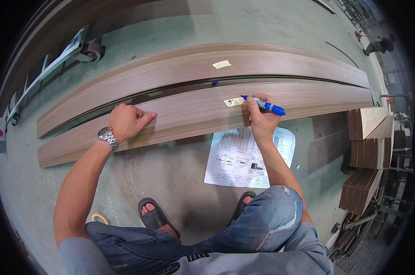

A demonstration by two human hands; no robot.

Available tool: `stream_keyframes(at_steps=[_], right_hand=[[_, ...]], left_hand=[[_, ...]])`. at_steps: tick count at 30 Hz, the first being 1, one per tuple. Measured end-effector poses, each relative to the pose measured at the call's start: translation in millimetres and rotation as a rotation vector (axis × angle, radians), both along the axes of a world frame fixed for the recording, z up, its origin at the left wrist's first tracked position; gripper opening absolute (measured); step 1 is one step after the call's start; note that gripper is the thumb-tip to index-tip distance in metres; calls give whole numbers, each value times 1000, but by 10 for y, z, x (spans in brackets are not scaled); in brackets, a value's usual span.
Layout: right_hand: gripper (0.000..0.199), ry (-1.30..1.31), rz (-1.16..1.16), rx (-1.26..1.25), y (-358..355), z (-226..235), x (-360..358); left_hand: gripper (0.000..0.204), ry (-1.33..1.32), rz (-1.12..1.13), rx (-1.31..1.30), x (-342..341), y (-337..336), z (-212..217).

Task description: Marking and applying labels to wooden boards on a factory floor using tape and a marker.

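The blue marker pen (264, 106), a slim plastic barrel with a white band near its tip, is pinched in the fingers of the right hand (261, 120), its tip pressed down on a small pale yellow paper label (233, 101) stuck to the top of the nearer long wood-veneer board (180, 117). That board lies flat on the grey concrete floor (170, 174) and runs across the view from lower left to right. The left hand (126, 122), with a silver metal wristwatch (108, 137) on its wrist, rests on the same board well to the left of the label, fingers loosely curled and pressing on the wood, holding nothing. Just beyond the nearer board lies a second long wood-veneer board (180, 71), parallel to it with a dark narrow gap between them; it carries its own pale yellow paper label (221, 64), and a small blue cap (214, 83) sits in the gap near it. A white printed sheet of paper with drawings (237, 158) lies on the floor just in front of the nearer board, under the right forearm. A roll of pale tape (99, 217) lies on the floor by the left elbow. The person crouches in blue jeans and dark sandals. Stacks of shorter wood panels (367, 151) stand at the right, and a wheeled trolley frame (51, 64) stands at the upper left.
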State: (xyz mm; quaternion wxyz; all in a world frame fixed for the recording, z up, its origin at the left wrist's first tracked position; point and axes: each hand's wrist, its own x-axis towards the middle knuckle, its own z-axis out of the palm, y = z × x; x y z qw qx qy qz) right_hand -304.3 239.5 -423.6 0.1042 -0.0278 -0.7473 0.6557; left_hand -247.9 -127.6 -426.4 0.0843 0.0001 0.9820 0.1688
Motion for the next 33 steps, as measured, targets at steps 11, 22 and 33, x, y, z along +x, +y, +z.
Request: stream_keyframes(at_steps=[11, 22, 33], right_hand=[[17, 6, 1, 22, 29, -15, -6], [18, 17, 14, 43, 7, -54, -3], [24, 81, 35, -119, 36, -11, 38]], left_hand=[[61, 3, 4, 21, -7, 23, 21], [61, -11, 11, -6, 23, -15, 22], [22, 134, -169, 396, -159, 784, 192]])
